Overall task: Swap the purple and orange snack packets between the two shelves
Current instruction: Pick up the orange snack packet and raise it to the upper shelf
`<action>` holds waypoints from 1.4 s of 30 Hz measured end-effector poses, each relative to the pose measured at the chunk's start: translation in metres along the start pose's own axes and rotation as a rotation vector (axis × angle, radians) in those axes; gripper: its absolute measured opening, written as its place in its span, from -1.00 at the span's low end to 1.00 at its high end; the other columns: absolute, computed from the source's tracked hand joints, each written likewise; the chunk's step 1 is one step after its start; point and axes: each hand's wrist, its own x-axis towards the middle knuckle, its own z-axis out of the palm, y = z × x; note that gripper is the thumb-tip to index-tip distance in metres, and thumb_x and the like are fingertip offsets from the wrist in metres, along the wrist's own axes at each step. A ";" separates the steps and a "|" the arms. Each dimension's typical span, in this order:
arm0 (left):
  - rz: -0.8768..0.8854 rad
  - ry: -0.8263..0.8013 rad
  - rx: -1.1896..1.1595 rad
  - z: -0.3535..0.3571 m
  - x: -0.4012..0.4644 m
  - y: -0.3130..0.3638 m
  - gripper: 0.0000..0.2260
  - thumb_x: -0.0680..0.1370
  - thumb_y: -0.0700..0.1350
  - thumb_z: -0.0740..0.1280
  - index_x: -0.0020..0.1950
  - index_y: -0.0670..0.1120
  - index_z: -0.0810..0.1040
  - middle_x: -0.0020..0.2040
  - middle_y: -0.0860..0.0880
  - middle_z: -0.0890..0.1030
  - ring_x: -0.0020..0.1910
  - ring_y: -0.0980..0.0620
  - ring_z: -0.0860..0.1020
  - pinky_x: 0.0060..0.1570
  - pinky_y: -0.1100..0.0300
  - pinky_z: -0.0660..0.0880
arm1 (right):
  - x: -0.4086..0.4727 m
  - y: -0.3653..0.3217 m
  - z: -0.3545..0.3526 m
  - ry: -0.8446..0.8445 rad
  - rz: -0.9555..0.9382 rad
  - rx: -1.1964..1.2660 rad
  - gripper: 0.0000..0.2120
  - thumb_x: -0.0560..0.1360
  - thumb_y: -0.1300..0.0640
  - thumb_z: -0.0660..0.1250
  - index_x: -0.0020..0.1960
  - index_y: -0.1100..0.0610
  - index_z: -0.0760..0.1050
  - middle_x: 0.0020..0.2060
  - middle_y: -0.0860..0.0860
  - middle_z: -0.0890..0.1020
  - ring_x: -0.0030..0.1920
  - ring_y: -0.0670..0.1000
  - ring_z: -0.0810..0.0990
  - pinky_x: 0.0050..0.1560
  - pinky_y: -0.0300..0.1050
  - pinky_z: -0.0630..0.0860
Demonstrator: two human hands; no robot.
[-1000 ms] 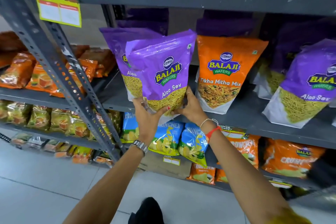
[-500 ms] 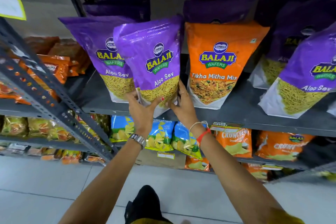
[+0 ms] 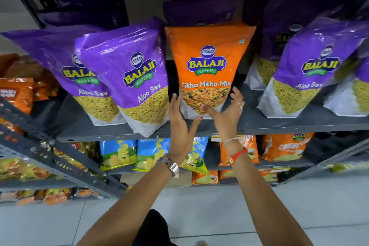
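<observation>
Both hands are open around the base of an orange Balaji Tikha Mitha Mix packet [image 3: 207,70], neither closed on it: the left hand [image 3: 179,126], palm turned inward, lies along the packet's lower left edge with its fingers [image 3: 174,99] pointing up, while the right hand [image 3: 226,114] spreads at the lower right corner, fingers splayed and blurred, so contact there cannot be told. The packet stands upright on a dark grey metal shelf [image 3: 279,124], at about twelve o'clock from the hands. At its nine o'clock, just beside it, a purple Aloo Sev packet [image 3: 131,78] leans to the left, overlapping a second purple Aloo Sev packet [image 3: 65,70] behind it. At three o'clock, another purple Aloo Sev packet [image 3: 299,74] tilts to the right, with more purple packets in shadow at the back of the shelf. A metal watch [image 3: 169,165] circles the left wrist; a red thread band [image 3: 238,154] and a thin pale bangle circle the right. On the shelf below, at six o'clock, stand blue chip packets [image 3: 117,154] and orange Crunchex packets [image 3: 283,148]. At eight o'clock, a perforated grey steel upright [image 3: 40,146] crosses the view diagonally, with a neighbouring rack of orange and yellow snack packs [image 3: 16,94] behind it. Pale grey floor tiles [image 3: 299,205] run beneath the racks.
</observation>
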 end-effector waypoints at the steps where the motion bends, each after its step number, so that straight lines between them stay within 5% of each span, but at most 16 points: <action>1: -0.032 -0.024 0.006 0.007 0.005 -0.003 -0.29 0.49 0.09 0.28 0.49 0.03 -0.09 0.52 0.07 -0.03 0.54 0.12 -0.03 0.48 0.33 -0.01 | 0.007 0.001 -0.002 -0.087 0.003 -0.003 -0.01 0.08 -0.02 0.62 0.39 0.12 0.23 0.28 0.12 0.39 0.34 0.09 0.35 0.29 -0.11 0.33; 3: -0.140 -0.034 -0.029 0.013 0.018 -0.009 -0.16 0.46 0.08 0.32 0.50 -0.08 -0.18 0.51 0.06 -0.10 0.52 0.15 -0.09 0.43 0.43 -0.06 | 0.016 0.002 -0.007 -0.241 0.041 0.028 -0.02 0.10 0.07 0.64 0.38 0.16 0.21 0.25 0.10 0.41 0.29 0.03 0.39 0.22 -0.29 0.40; 6: -0.269 -0.046 -0.128 0.013 0.038 -0.016 -0.22 0.49 -0.11 0.33 0.50 -0.19 -0.13 0.54 -0.10 0.03 0.51 0.04 0.07 0.45 0.26 0.11 | 0.021 0.002 -0.012 -0.346 0.093 0.030 -0.21 0.21 0.24 0.60 0.29 0.17 0.24 0.13 0.01 0.46 0.17 -0.04 0.43 0.10 -0.37 0.45; 9: -0.310 -0.140 -0.096 0.008 0.048 -0.014 -0.49 0.55 -0.25 0.23 0.44 -0.24 0.10 0.34 -0.11 0.34 0.27 0.06 0.34 0.06 0.58 0.33 | 0.021 0.002 -0.017 -0.354 0.089 0.026 -0.33 0.25 0.25 0.57 0.25 0.20 0.31 0.08 -0.01 0.51 0.15 -0.05 0.46 -0.02 -0.51 0.41; 11: -0.314 -0.143 -0.041 0.007 0.048 -0.013 -0.52 0.55 -0.25 0.23 0.43 -0.26 0.14 0.28 -0.11 0.38 0.20 0.08 0.33 -0.11 0.67 0.28 | 0.018 0.001 -0.019 -0.342 0.093 0.031 -0.36 0.26 0.25 0.57 0.24 0.21 0.33 0.09 0.01 0.54 0.16 -0.04 0.47 0.09 -0.34 0.45; 13: -0.323 -0.134 -0.040 0.006 0.045 -0.009 -0.51 0.55 -0.26 0.23 0.43 -0.25 0.14 0.24 -0.06 0.38 0.20 0.09 0.34 -0.07 0.61 0.31 | 0.010 0.001 -0.022 -0.323 0.084 0.022 -0.36 0.26 0.23 0.57 0.23 0.22 0.33 0.12 0.08 0.56 0.17 -0.02 0.49 0.14 -0.16 0.44; 21: -0.257 -0.040 -0.079 -0.006 -0.001 0.017 -0.56 0.54 -0.30 0.21 0.40 -0.23 0.19 0.22 -0.06 0.40 0.20 0.05 0.38 -0.07 0.62 0.35 | -0.021 -0.020 -0.044 -0.339 -0.027 -0.023 -0.39 0.27 0.22 0.56 0.22 0.27 0.38 0.01 0.01 0.54 0.09 -0.03 0.52 -0.01 -0.31 0.44; 24: -0.213 0.016 -0.065 -0.018 -0.019 0.030 -0.56 0.54 -0.23 0.24 0.40 -0.15 0.22 0.25 -0.15 0.47 0.19 -0.15 0.47 0.16 0.12 0.51 | -0.037 -0.036 -0.051 -0.338 -0.083 -0.020 -0.42 0.26 0.19 0.57 0.19 0.22 0.40 -0.02 -0.04 0.57 0.03 -0.05 0.55 -0.09 -0.46 0.47; 26: -0.178 0.040 -0.056 -0.029 -0.031 0.046 -0.56 0.55 -0.19 0.24 0.40 -0.10 0.21 0.23 -0.10 0.48 0.23 -0.16 0.47 0.19 -0.17 0.47 | -0.048 -0.050 -0.054 -0.340 -0.125 -0.003 -0.40 0.24 0.13 0.59 0.20 0.18 0.41 -0.02 -0.05 0.60 0.04 -0.04 0.58 -0.01 -0.34 0.52; 28: -0.137 0.077 -0.066 -0.041 -0.041 0.065 -0.53 0.55 -0.14 0.24 0.43 -0.03 0.18 0.31 -0.02 0.46 0.28 -0.02 0.45 0.25 -0.13 0.44 | -0.059 -0.066 -0.057 -0.340 -0.166 0.015 -0.37 0.20 0.03 0.59 0.19 0.12 0.44 0.00 -0.04 0.63 0.06 -0.02 0.61 0.04 -0.12 0.57; 31: -0.059 0.154 -0.050 -0.064 -0.050 0.091 -0.51 0.54 -0.05 0.24 0.45 0.04 0.19 0.40 0.03 0.41 0.36 0.10 0.39 0.36 -0.03 0.36 | -0.073 -0.097 -0.058 -0.340 -0.214 0.025 -0.41 0.14 -0.06 0.61 0.11 0.04 0.52 -0.05 -0.05 0.69 0.00 -0.04 0.65 -0.04 -0.08 0.60; 35: 0.027 0.249 -0.021 -0.101 -0.043 0.121 -0.52 0.51 -0.02 0.25 0.42 0.04 0.26 0.29 0.02 0.53 0.25 0.12 0.50 0.24 0.01 0.48 | -0.083 -0.147 -0.052 -0.373 -0.253 0.090 -0.51 0.13 0.03 0.64 0.00 0.07 0.57 -0.18 -0.18 0.67 -0.16 -0.35 0.60 -0.22 -0.44 0.49; 38: 0.108 0.307 -0.013 -0.130 -0.032 0.146 -0.61 0.53 -0.13 0.28 0.35 0.00 0.36 0.13 0.13 0.59 0.05 0.30 0.55 0.04 0.32 0.52 | -0.086 -0.186 -0.042 -0.419 -0.316 0.141 -0.53 0.11 0.04 0.65 -0.05 -0.02 0.57 -0.22 -0.29 0.63 -0.19 -0.46 0.56 -0.25 -0.53 0.45; 42: 0.190 0.381 0.002 -0.172 -0.009 0.181 -0.57 0.50 -0.05 0.30 0.37 0.01 0.37 0.15 0.11 0.60 0.08 0.22 0.56 0.04 0.30 0.50 | -0.080 -0.241 -0.024 -0.417 -0.420 0.170 -0.55 0.05 -0.14 0.63 -0.13 -0.07 0.59 -0.25 -0.22 0.70 -0.16 -0.29 0.65 -0.15 -0.22 0.62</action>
